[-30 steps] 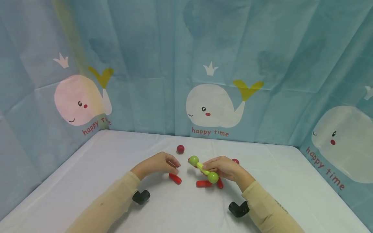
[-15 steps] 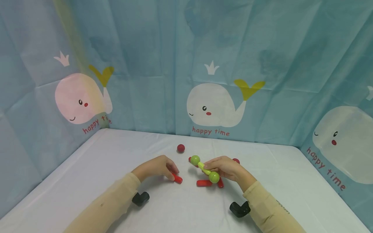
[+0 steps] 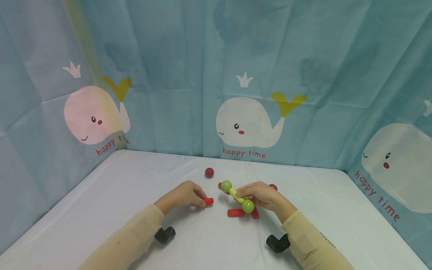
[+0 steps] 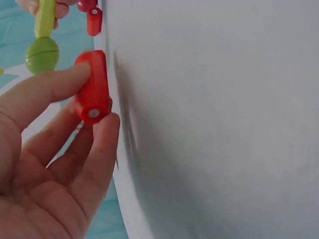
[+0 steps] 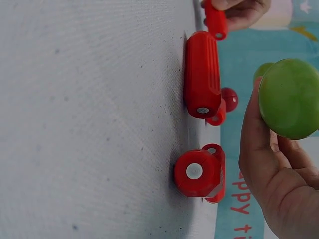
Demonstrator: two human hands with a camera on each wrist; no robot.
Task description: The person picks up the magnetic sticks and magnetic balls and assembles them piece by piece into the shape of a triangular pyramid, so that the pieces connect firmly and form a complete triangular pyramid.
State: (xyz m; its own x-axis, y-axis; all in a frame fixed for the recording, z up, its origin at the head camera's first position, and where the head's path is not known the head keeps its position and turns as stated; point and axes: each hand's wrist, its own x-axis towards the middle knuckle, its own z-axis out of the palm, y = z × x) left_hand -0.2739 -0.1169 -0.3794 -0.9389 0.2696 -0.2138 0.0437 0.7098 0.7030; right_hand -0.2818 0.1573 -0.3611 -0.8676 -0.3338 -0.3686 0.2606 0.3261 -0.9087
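My left hand (image 3: 185, 194) pinches a red magnetic rod (image 3: 208, 201) between thumb and fingers. The left wrist view shows a pale round magnet in the near end of that red rod (image 4: 97, 89), held just off the white surface. Across from it, my right hand (image 3: 260, 193) holds a yellow-green rod (image 3: 235, 194) that has a green ball (image 3: 226, 186) on one end and a second green ball (image 3: 248, 206) on the other. In the right wrist view a large green ball (image 5: 291, 99) covers part of the right fingers.
Below the right hand lie a red rod (image 3: 236, 213) and another red rod (image 3: 255, 213). More red pieces are partly hidden behind the green assembly. One red ball (image 3: 209, 172) sits farther back; another red ball (image 3: 273, 186) shows behind the right hand. A blue curtain borders the white table (image 3: 141, 172).
My left hand has come down onto the red rod, taken it between thumb and fingers, and raised and turned it slightly. The right hand with the green-ended rod stays nearly still.
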